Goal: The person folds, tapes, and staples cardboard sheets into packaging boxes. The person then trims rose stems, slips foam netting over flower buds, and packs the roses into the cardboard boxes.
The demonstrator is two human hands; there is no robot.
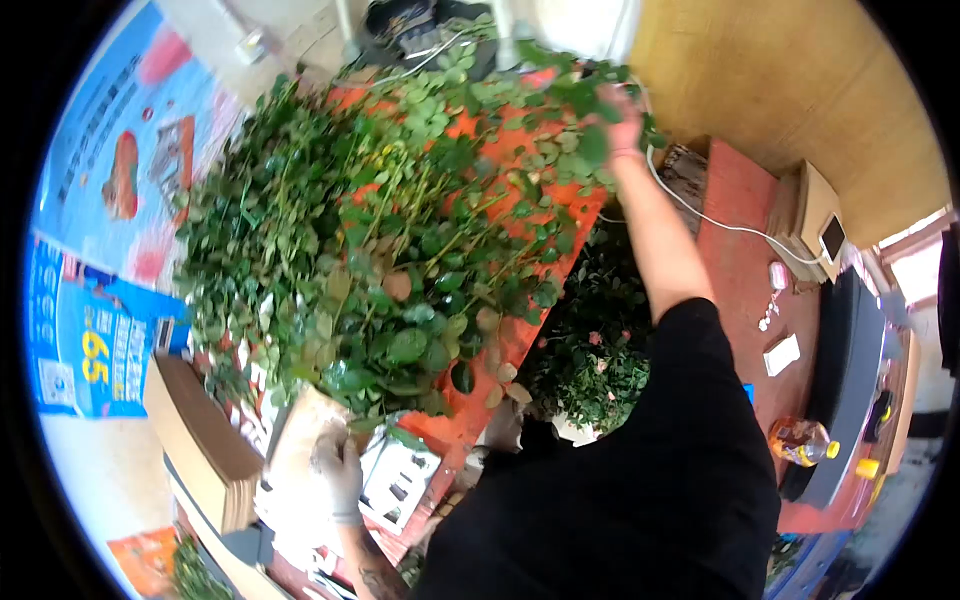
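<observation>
Fingers of the left hand (338,472), in what looks like a pale glove: bent, close together, at the tan sheet (305,430) by the near edge of the orange table (447,430); can't tell if they grip it. Right hand (622,120): motion-blurred over the far right corner, green leaves at the fingertips; finger spread and grip can't be told. Leafy stems (400,230) cover most of the table, hiding its left edge and reaching its right edge. Writing, left to right: blue poster (110,340) has a big yellow "65", QR code at lower left; poster above it (125,150), dark characters, not legible. White printed card (398,480) at near edge, dark pictures, print unreadable. Yellow-capped bottle (800,440) on the red counter (745,310), label unreadable.
</observation>
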